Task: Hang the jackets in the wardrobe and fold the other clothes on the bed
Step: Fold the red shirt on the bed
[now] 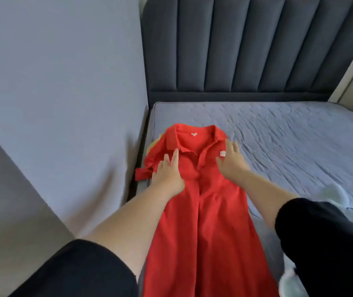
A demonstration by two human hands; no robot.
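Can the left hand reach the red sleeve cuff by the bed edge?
Likely yes: the left hand rests flat on the red garment right beside that sleeve cuff, with nothing between them.

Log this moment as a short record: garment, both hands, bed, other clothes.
garment: red collared garment, spread lengthwise, collar toward the headboard
left hand: flat beside the collar, wall side
right hand: flat on the opposite shoulder, by a white tag
surface: bed, blue-grey quilted cover
other clothes: yellow cloth under the red one; pale garment at right
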